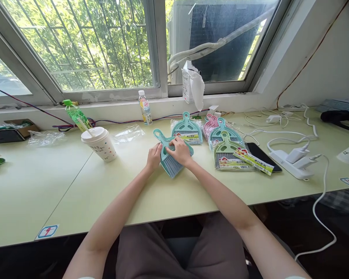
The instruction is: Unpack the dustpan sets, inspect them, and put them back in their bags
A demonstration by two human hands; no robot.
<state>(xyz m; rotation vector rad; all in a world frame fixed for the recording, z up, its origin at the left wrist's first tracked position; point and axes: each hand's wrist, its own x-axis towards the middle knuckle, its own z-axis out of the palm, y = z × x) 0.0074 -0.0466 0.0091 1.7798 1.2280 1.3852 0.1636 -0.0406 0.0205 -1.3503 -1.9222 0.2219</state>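
A teal hand brush point(172, 166) with grey bristles is tilted over the table in front of me, its handle up and to the left. Behind it shows a teal edge that looks like its matching dustpan point(190, 148). My left hand point(154, 156) is closed on the left side, just below the handle. From the right, my right hand point(180, 151) lies over the brush head, fingers bent and gripping it. Just beyond stands a bagged teal brush set point(187, 126). Further right are a pink set point(211, 121), another teal set point(224, 131) and a green set point(227, 147).
A yellow-green label strip point(253, 161) lies across the green set and a black phone point(261, 155). To the right is a white power strip point(291, 164) with cables. A lidded paper cup point(100, 145), bottles and clear plastic wrap point(129, 133) are on the left.
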